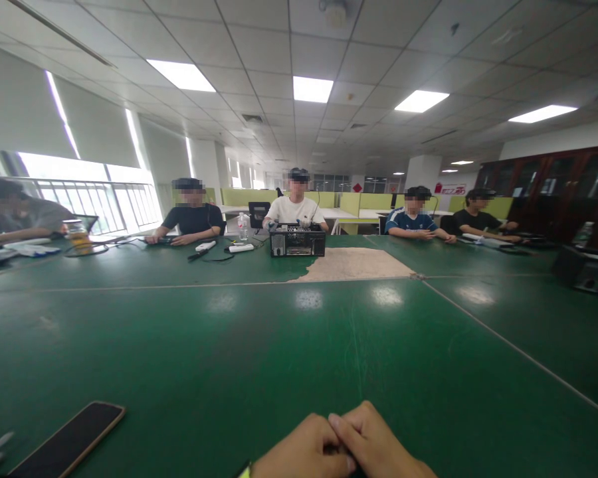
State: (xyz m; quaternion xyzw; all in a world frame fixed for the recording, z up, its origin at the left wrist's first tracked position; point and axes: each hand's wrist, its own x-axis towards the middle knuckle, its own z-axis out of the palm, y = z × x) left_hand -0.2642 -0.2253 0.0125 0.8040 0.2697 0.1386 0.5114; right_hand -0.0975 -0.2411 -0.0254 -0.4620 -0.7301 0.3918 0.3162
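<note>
At the bottom edge of the head view, my left hand (299,450) and my right hand (379,441) are drawn together above the green tabletop (259,358). The fingers of both are curled, and the two hands touch at the thumbs. Whatever lies between or inside them, if anything, is hidden. A bright yellow-green band (244,473) shows at my left wrist. To the left lies a dark smartphone (70,441) with a light brown edge, apart from my hands.
Across the table, a person (299,207) sits behind a black open-framed electronic case (298,242). A clear bottle (242,227) stands beside it. Several other people sit along the far side. A bare beige patch (359,263) breaks the green surface. Another dark device (591,269) stands at the right.
</note>
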